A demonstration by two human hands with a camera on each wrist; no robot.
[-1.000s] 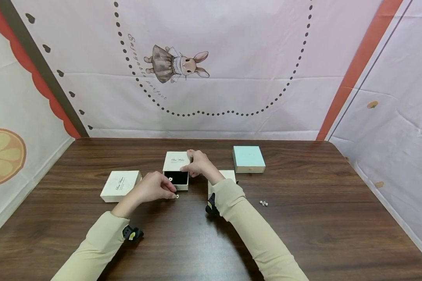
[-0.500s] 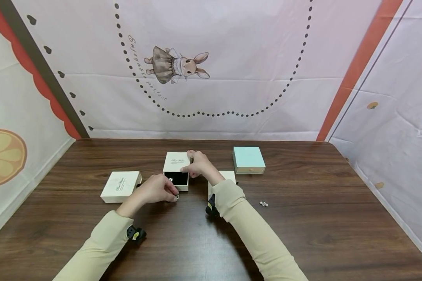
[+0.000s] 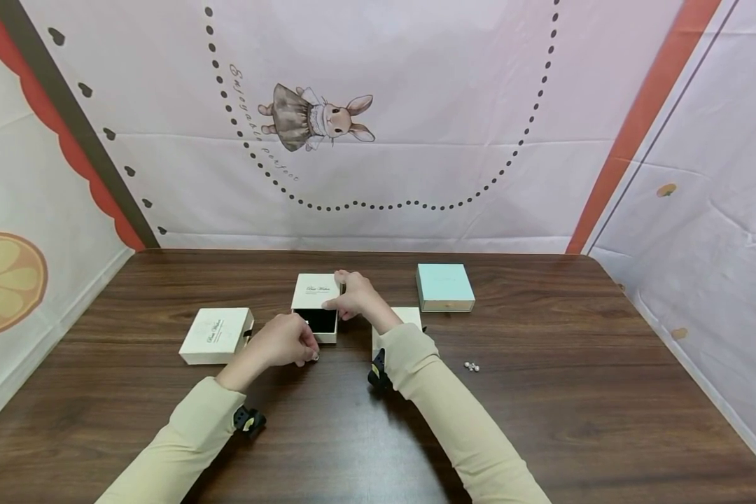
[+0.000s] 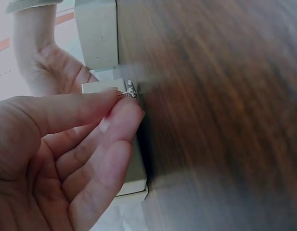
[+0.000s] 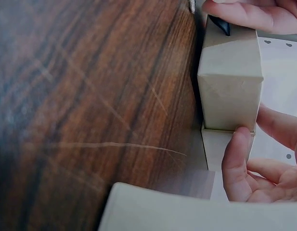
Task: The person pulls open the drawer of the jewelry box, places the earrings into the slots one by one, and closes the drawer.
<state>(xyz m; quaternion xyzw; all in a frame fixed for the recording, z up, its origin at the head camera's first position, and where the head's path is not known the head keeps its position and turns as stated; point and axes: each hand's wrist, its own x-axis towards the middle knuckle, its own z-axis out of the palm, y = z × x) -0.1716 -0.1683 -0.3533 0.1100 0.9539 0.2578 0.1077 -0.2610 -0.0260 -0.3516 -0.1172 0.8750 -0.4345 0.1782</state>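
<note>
My left hand pinches a small sparkly stud earring between thumb and index finger; its thin post shows in the left wrist view. The hand is just in front of a cream jewelry box, whose drawer is pulled out toward me. Black lining fills the drawer, and its left part is hidden behind my left hand. With thumb and fingers my right hand grips the right side of the box sleeve. A black ribbon tab sits on the drawer front, seen in the right wrist view.
Another cream box lies to the left. A third cream box is partly under my right forearm. Back right stands a mint-green box. Several small pearly pieces lie on the wooden table at right.
My left wrist has shifted slightly right and the fingers a little nearer me, with the earring. The hand now covers more of the drawer's left side. The right hand keeps its hold.
</note>
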